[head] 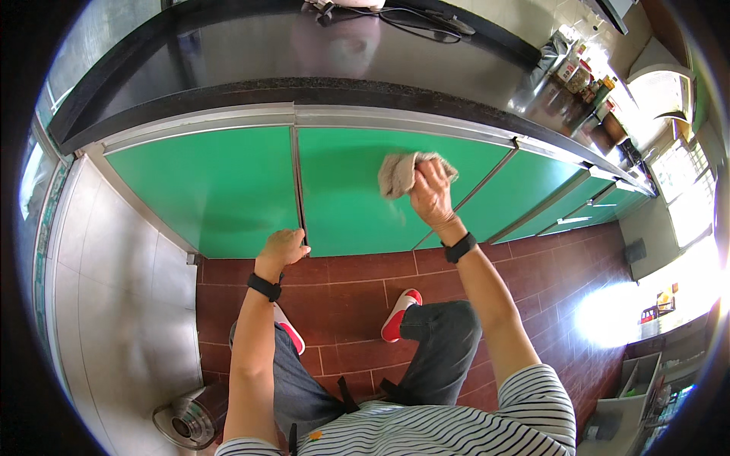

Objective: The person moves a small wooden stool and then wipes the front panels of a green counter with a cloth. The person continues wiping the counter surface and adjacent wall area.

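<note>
My right hand (431, 194) grips a folded beige cloth (398, 174) and presses it against the green cabinet door (348, 199) in front of me. Faint streaks show on the panel just below the cloth. Lower and to the left, my left hand (283, 246) has its fingers curled around the metal edge strip (297, 182) where this door meets the left green door (211, 188). A narrow dark gap runs along that strip. Part of my left fingers is hidden from view.
Above the doors runs a dark stone countertop (239, 57) holding a black cable (422, 25) and, at right, several jars (579, 77). A metal canister (191, 422) stands at lower left by the white tiled wall (120, 273). My shoes (401, 316) rest on the red-brown tiled floor (348, 296).
</note>
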`<action>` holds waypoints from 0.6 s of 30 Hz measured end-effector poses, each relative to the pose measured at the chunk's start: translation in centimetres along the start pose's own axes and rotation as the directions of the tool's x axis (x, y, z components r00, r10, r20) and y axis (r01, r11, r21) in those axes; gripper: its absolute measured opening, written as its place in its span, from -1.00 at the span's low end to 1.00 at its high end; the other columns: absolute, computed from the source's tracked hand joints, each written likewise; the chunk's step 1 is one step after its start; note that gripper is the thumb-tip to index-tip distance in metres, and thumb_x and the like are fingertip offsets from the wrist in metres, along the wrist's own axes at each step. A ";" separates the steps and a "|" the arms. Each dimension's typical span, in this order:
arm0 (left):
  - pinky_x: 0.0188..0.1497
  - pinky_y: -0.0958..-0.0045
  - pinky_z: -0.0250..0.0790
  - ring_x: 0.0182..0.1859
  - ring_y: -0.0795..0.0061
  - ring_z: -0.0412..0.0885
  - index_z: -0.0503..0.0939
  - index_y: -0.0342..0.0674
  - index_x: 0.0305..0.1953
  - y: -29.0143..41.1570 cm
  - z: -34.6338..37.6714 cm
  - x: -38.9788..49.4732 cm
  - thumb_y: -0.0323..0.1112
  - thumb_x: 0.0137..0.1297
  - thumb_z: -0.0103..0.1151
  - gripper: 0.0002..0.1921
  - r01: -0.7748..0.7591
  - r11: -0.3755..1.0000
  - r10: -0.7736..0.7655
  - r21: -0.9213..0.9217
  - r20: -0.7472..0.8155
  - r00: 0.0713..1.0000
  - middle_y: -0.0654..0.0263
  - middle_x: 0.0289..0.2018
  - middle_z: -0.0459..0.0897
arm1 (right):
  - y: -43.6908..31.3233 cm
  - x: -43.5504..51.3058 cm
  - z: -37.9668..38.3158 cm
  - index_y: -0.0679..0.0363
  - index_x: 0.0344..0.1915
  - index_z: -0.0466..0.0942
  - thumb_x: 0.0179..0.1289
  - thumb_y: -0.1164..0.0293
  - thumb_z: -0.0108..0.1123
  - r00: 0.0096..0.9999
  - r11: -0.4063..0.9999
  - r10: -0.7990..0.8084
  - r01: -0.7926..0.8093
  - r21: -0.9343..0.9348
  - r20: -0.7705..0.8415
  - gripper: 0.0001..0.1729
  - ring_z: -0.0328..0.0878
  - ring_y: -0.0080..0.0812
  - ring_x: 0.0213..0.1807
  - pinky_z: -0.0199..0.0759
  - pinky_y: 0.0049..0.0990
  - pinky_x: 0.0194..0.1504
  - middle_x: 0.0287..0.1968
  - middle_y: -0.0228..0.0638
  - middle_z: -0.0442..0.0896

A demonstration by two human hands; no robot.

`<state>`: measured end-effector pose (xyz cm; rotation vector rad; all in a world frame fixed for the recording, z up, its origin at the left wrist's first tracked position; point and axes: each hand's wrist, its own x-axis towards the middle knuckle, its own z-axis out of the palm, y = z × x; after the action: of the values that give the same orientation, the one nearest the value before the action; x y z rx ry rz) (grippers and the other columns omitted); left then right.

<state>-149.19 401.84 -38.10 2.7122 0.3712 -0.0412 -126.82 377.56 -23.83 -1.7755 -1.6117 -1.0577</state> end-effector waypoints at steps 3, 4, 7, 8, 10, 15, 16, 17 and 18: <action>-0.04 0.09 0.47 -0.08 0.01 0.62 0.52 -0.30 -0.12 1.0 -0.4 0.4 -0.08 0.25 0.28 -0.61 0.057 0.998 -0.056 0.000 0.068 0.996 0.04 -0.22 0.66 | -0.2 -3.1 1.1 0.23 -0.30 0.54 -0.08 0.59 0.19 0.997 0.998 -0.036 0.032 0.053 0.066 -0.77 0.48 -0.18 -0.19 0.48 -0.25 -0.18 -0.26 -0.26 0.50; -0.03 0.09 0.48 -0.06 0.01 0.62 0.52 -0.29 -0.11 1.3 -0.5 0.6 -0.08 0.26 0.27 -0.61 0.071 0.997 -0.071 0.006 0.067 0.995 0.05 -0.20 0.65 | -0.3 -3.8 1.4 0.22 -0.30 0.53 -0.06 0.58 0.18 0.995 0.999 -0.010 0.006 0.043 0.102 -0.78 0.47 -0.19 -0.20 0.48 -0.25 -0.17 -0.27 -0.26 0.49; 0.04 0.11 0.43 0.02 0.03 0.57 0.53 -0.28 0.05 1.7 -0.7 1.1 -0.10 0.30 0.22 -0.57 0.066 0.998 -0.067 0.019 0.064 0.996 0.07 -0.05 0.62 | -0.2 -3.9 0.6 0.22 -0.31 0.53 -0.04 0.58 0.16 0.987 0.999 -0.036 0.032 0.025 0.155 -0.80 0.47 -0.20 -0.19 0.49 -0.26 -0.15 -0.26 -0.25 0.49; 0.04 0.12 0.43 0.02 0.04 0.57 0.52 -0.28 0.05 1.8 -0.6 1.2 -0.10 0.30 0.22 -0.57 0.056 0.998 -0.056 0.012 0.026 0.998 0.08 -0.05 0.62 | -0.1 -3.4 0.1 0.24 -0.31 0.52 -0.02 0.59 0.14 0.990 0.998 -0.059 0.055 0.033 0.129 -0.80 0.47 -0.17 -0.18 0.46 -0.23 -0.11 -0.25 -0.22 0.49; 0.05 0.13 0.42 0.03 0.04 0.56 0.52 -0.28 0.05 1.8 -0.2 1.3 -0.09 0.30 0.22 -0.57 0.065 0.998 -0.066 -0.014 -0.023 0.998 0.09 -0.06 0.60 | 0.6 -1.6 -1.5 0.25 -0.28 0.52 -0.03 0.60 0.13 0.997 0.997 0.047 -0.042 -0.069 0.064 -0.78 0.46 -0.13 -0.16 0.45 -0.20 -0.08 -0.25 -0.21 0.48; 0.04 0.13 0.41 0.02 0.04 0.56 0.52 -0.30 0.01 1.2 0.7 1.6 -0.13 0.29 0.22 -0.60 0.014 1.000 -0.013 -0.017 0.051 0.999 0.08 -0.09 0.60 | 3.3 1.9 -4.3 0.40 -0.17 0.52 -0.10 0.71 0.07 0.979 0.978 0.158 -0.173 -0.114 -0.130 -0.62 0.44 0.05 -0.11 0.39 -0.07 -0.03 -0.18 -0.03 0.48; 0.04 0.13 0.41 0.01 0.03 0.56 0.52 -0.30 -0.01 1.1 0.8 1.7 -0.13 0.29 0.22 -0.61 0.024 1.000 -0.024 0.002 0.080 0.997 0.07 -0.09 0.61 | 3.3 1.7 -4.2 0.39 -0.18 0.52 -0.09 0.71 0.07 0.985 0.989 0.075 -0.094 -0.118 -0.153 -0.64 0.45 0.04 -0.11 0.40 -0.08 -0.04 -0.18 -0.04 0.48; 0.03 0.12 0.41 0.01 0.03 0.56 0.52 -0.31 -0.01 0.9 0.8 1.8 -0.13 0.28 0.22 -0.61 0.019 1.000 -0.019 -0.004 0.079 0.997 0.07 -0.10 0.61 | 3.2 1.2 -3.9 0.38 -0.20 0.52 -0.08 0.71 0.08 0.989 0.989 0.061 -0.079 -0.126 -0.135 -0.66 0.45 0.03 -0.12 0.40 -0.09 -0.05 -0.17 -0.05 0.49; 0.03 0.12 0.41 0.00 0.02 0.56 0.53 -0.31 -0.02 0.8 0.8 1.9 -0.13 0.27 0.23 -0.60 0.025 1.000 -0.025 -0.004 0.080 0.996 0.06 -0.10 0.61 | 3.0 0.5 -3.5 0.37 -0.21 0.52 -0.07 0.70 0.09 0.994 0.988 0.040 -0.055 -0.142 -0.104 -0.68 0.46 0.02 -0.12 0.41 -0.10 -0.06 -0.17 -0.05 0.49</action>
<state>-147.17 401.28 -38.68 2.6915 0.3811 -0.1555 -124.66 374.54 -21.04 -1.8117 -1.4576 -1.2495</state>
